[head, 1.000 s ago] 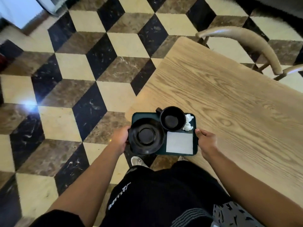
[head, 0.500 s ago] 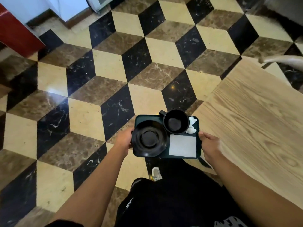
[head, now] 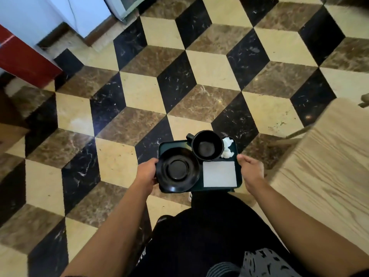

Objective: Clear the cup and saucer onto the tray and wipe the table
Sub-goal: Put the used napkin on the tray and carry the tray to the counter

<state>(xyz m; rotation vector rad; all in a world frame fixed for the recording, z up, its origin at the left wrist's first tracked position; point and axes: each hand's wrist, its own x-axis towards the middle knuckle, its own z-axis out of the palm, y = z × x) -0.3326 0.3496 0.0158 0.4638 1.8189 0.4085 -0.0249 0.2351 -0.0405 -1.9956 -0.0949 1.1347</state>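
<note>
I hold a dark green tray (head: 169, 145) in the air over the floor, away from the table. My left hand (head: 146, 173) grips its left edge and my right hand (head: 250, 169) grips its right edge. On the tray lie a black saucer (head: 177, 169) at the left, an upright empty black cup (head: 207, 145) at the back, a crumpled white tissue (head: 227, 149) at the back right, and a flat grey-white cloth (head: 219, 173) at the front right.
The wooden table (head: 327, 168) stands to my right, its corner near the tray. Patterned black, brown and cream tile floor (head: 179, 80) stretches ahead. A red cabinet (head: 22, 56) and white units (head: 79, 15) stand at the far left.
I have turned left and carried the tray off the table's corner, out over the floor. The table has slid to the right of the view. Both hands keep their grip.
</note>
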